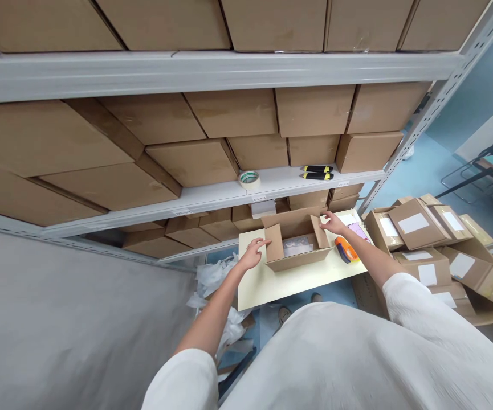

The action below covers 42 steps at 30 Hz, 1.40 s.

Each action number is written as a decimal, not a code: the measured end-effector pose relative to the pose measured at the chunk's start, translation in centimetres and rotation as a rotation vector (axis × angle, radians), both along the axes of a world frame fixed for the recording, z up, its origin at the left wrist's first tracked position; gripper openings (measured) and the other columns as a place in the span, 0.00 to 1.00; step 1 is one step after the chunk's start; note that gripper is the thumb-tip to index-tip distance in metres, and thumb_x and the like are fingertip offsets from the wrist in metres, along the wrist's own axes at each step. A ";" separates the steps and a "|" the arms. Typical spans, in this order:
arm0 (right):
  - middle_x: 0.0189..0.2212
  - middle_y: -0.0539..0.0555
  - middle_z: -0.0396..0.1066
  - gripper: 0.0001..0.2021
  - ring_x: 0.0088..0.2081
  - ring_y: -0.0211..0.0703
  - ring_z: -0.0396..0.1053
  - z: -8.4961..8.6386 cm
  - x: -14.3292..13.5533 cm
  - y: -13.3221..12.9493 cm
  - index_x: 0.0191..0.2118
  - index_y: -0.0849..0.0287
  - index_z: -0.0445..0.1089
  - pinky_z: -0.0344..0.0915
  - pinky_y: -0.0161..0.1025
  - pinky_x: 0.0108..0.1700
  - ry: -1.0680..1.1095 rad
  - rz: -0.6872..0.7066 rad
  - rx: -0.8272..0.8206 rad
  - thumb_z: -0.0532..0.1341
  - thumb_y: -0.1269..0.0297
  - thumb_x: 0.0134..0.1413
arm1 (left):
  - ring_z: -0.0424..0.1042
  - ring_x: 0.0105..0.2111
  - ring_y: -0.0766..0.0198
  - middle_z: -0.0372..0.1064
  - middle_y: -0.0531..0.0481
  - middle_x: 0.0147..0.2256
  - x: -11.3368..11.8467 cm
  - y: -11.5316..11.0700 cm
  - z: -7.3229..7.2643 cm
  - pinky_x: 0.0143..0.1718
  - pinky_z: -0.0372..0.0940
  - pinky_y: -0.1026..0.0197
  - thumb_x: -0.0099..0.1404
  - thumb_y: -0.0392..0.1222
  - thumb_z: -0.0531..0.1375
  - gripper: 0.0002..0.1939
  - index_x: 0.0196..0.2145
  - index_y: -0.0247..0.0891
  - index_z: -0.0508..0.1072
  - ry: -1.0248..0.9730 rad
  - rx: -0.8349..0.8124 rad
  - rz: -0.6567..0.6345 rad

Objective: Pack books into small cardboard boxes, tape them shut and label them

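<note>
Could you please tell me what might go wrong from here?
The right forearm passes close to the phone and orange tool, so it might knock one off the table. The box is open, so its contents could spill if it tips.

The open carton (300, 262) is plain brown, the bench (267, 290) cream. At the carton's three o'clock, the tape dispenser (346, 248) is orange and dark blue. At eleven, the tape roll (251, 185) is cream with a green core; between twelve and one, the utility knives (317, 176) are black and yellow.
</note>
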State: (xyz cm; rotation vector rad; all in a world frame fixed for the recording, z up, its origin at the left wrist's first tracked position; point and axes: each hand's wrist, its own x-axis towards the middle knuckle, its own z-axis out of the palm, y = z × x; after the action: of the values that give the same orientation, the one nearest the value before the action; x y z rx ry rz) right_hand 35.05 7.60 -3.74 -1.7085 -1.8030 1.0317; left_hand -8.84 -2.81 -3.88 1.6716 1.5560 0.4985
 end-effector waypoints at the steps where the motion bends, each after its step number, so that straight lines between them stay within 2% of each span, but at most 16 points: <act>1: 0.58 0.64 0.73 0.35 0.43 0.48 0.76 -0.4 0.1 0.1 0.66 0.57 0.67 0.77 0.52 0.53 -0.007 -0.005 0.000 0.74 0.58 0.54 | 0.59 0.71 0.42 0.64 0.41 0.65 -0.2 -0.3 -0.3 0.73 0.55 0.39 0.53 0.34 0.60 0.36 0.60 0.47 0.80 0.015 -0.017 -0.035; 5: 0.60 0.65 0.70 0.41 0.47 0.51 0.76 -1.7 0.3 0.5 0.69 0.54 0.64 0.78 0.53 0.52 0.011 -0.001 -0.010 0.75 0.62 0.50 | 0.57 0.72 0.39 0.59 0.40 0.68 -1.8 -1.5 -0.9 0.70 0.60 0.39 0.53 0.37 0.64 0.46 0.71 0.51 0.70 -0.015 -0.086 -0.181; 9: 0.67 0.67 0.63 0.43 0.51 0.53 0.75 -2.3 -0.3 1.1 0.71 0.52 0.60 0.78 0.54 0.53 0.056 0.035 -0.033 0.72 0.67 0.48 | 0.61 0.69 0.40 0.55 0.39 0.71 -2.5 -2.7 -0.9 0.68 0.63 0.40 0.51 0.48 0.73 0.56 0.76 0.53 0.60 -0.057 -0.147 -0.282; 13: 0.67 0.65 0.61 0.43 0.55 0.53 0.74 -2.1 -1.4 1.3 0.71 0.52 0.59 0.77 0.55 0.58 0.073 0.076 -0.002 0.68 0.71 0.46 | 0.64 0.67 0.41 0.56 0.35 0.71 -1.5 -3.7 -0.7 0.68 0.63 0.43 0.50 0.63 0.76 0.63 0.78 0.48 0.57 -0.103 -0.178 -0.224; 17: 0.66 0.64 0.65 0.38 0.57 0.55 0.74 -1.2 -1.4 1.0 0.66 0.52 0.64 0.78 0.54 0.56 0.114 0.079 -0.047 0.67 0.71 0.46 | 0.67 0.66 0.41 0.55 0.34 0.72 -0.5 -4.1 -0.3 0.64 0.68 0.46 0.54 0.68 0.73 0.58 0.76 0.48 0.61 -0.173 -0.239 -0.102; 20: 0.62 0.62 0.72 0.29 0.58 0.56 0.75 0.0 -0.7 0.7 0.60 0.52 0.71 0.77 0.55 0.56 0.230 0.083 -0.130 0.66 0.68 0.50 | 0.69 0.65 0.42 0.57 0.34 0.72 -0.1 -4.0 0.1 0.63 0.68 0.47 0.57 0.69 0.71 0.53 0.74 0.47 0.65 -0.210 -0.230 -0.055; 23: 0.60 0.62 0.76 0.19 0.60 0.55 0.75 1.5 0.0 0.2 0.57 0.53 0.75 0.76 0.56 0.58 0.356 0.074 -0.219 0.62 0.60 0.62 | 0.69 0.65 0.43 0.57 0.34 0.73 0.2 -4.0 0.4 0.62 0.70 0.48 0.58 0.68 0.71 0.53 0.74 0.46 0.64 -0.249 -0.224 -0.035; 25: 0.60 0.63 0.76 0.19 0.61 0.56 0.75 2.4 0.2 -0.1 0.56 0.53 0.77 0.77 0.55 0.58 0.398 0.060 -0.269 0.57 0.51 0.70 | 0.69 0.65 0.43 0.56 0.34 0.74 0.3 -4.0 0.6 0.61 0.71 0.48 0.57 0.68 0.72 0.53 0.74 0.45 0.64 -0.283 -0.222 -0.024; 28: 0.61 0.64 0.76 0.23 0.61 0.56 0.74 3.2 0.1 -0.3 0.53 0.54 0.77 0.78 0.53 0.57 0.434 0.040 -0.327 0.56 0.42 0.72 | 0.70 0.65 0.42 0.57 0.33 0.74 0.6 -3.9 0.8 0.63 0.69 0.46 0.57 0.67 0.72 0.52 0.72 0.43 0.66 -0.309 -0.213 -0.007; 30: 0.61 0.62 0.76 0.19 0.60 0.53 0.74 3.3 -0.1 -0.3 0.51 0.53 0.77 0.78 0.51 0.57 0.426 0.048 -0.344 0.63 0.45 0.68 | 0.69 0.66 0.41 0.59 0.33 0.73 0.7 -3.7 0.9 0.65 0.68 0.45 0.57 0.67 0.72 0.50 0.70 0.42 0.68 -0.303 -0.201 0.002; 32: 0.58 0.59 0.77 0.15 0.57 0.50 0.76 3.1 -0.2 -0.3 0.51 0.53 0.77 0.77 0.49 0.58 0.381 0.071 -0.339 0.68 0.53 0.63 | 0.70 0.65 0.41 0.63 0.32 0.70 0.8 -3.6 0.8 0.64 0.68 0.44 0.57 0.67 0.72 0.48 0.68 0.41 0.70 -0.301 -0.184 0.019; 34: 0.55 0.58 0.78 0.18 0.52 0.48 0.77 2.7 -0.3 -0.4 0.52 0.54 0.77 0.78 0.48 0.57 0.327 0.092 -0.321 0.72 0.60 0.57 | 0.73 0.61 0.42 0.67 0.31 0.66 0.9 -3.5 0.5 0.61 0.71 0.45 0.56 0.68 0.73 0.48 0.67 0.41 0.68 -0.312 -0.176 0.055; 37: 0.51 0.59 0.79 0.24 0.47 0.47 0.78 2.0 -0.3 -0.5 0.55 0.57 0.75 0.78 0.47 0.54 0.291 0.099 -0.292 0.73 0.66 0.50 | 0.77 0.55 0.48 0.69 0.33 0.63 0.9 -3.4 -0.3 0.57 0.73 0.46 0.57 0.67 0.73 0.49 0.67 0.41 0.63 -0.319 -0.192 0.129; 42: 0.52 0.61 0.78 0.25 0.48 0.49 0.78 1.5 -0.5 -0.6 0.53 0.58 0.74 0.78 0.45 0.52 0.320 0.092 -0.291 0.71 0.71 0.46 | 0.78 0.46 0.54 0.70 0.36 0.56 1.6 -2.5 -2.0 0.53 0.74 0.49 0.63 0.62 0.70 0.49 0.72 0.41 0.55 -0.223 -0.212 0.237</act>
State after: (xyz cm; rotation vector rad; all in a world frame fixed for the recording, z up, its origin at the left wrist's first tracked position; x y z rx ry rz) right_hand 34.50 6.99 -2.24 -1.5166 -1.5965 1.5727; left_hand -7.22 -5.33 -5.84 1.2357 1.5877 0.5975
